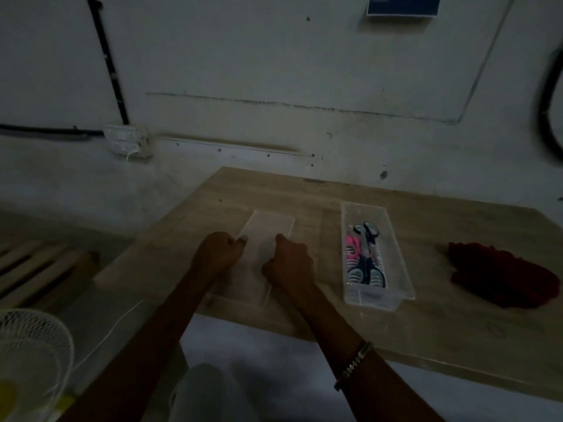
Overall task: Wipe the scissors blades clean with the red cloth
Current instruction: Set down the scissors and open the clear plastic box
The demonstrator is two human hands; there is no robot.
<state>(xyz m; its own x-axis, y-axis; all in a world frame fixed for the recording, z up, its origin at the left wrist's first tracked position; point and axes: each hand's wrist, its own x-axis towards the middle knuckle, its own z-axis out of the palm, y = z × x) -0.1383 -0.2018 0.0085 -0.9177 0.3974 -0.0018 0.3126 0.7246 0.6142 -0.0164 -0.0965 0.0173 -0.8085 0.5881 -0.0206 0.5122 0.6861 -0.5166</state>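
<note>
A dim room, seen from above. A pale wooden worktop (320, 190) stands against a scuffed white wall. Near its middle sits a clear plastic box (396, 269), open at the top, the landmark here. Inside it lie several pairs of scissors (367, 254), black-handled and pink-handled, blades hard to make out in the dark. To the right of the box, well apart, the red cloth (502, 274) lies crumpled on the worktop. To the left of the box a flat clear lid (265, 239) rests on the worktop. The left hand (217, 254) and right hand (291, 260) both grip the lid's long edges, fingers curled, thumbs on top. A bracelet (353, 365) circles the right wrist.
</note>
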